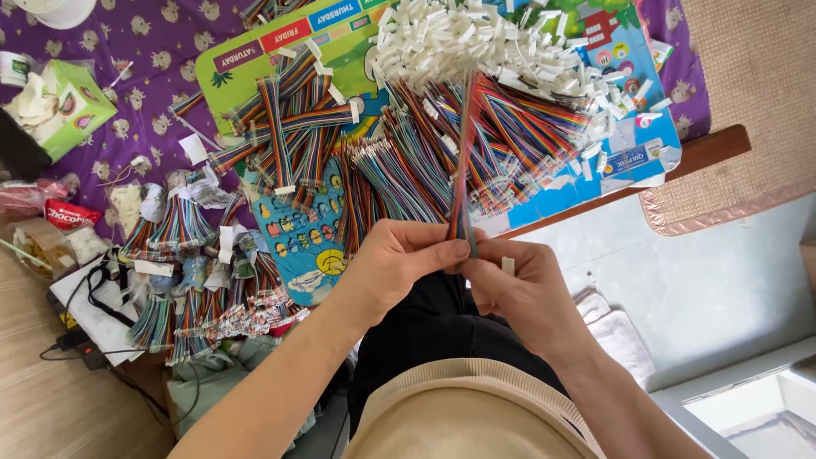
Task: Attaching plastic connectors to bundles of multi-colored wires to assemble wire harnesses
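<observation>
1. Head camera looks down on your two hands, which meet just below the middle of the frame.
2. Your left hand (399, 263) is clenched around the lower end of a rainbow ribbon cable strip (463, 153), thumb pressed against it.
3. Your right hand (518, 293) pinches the same strip from the other side, and a small white connector (507, 265) shows between its fingers.
4. That strip stands up from your hands toward the upper middle of the frame.
5. Behind it, a heap of loose ribbon cables (408, 161) lies on a colourful printed board (625, 161).
6. White connectors (450, 38) pile at the top centre.
7. Bundled cables (178, 229) sit at the left on purple patterned cloth (140, 42), near a green tissue box (64, 102).
</observation>
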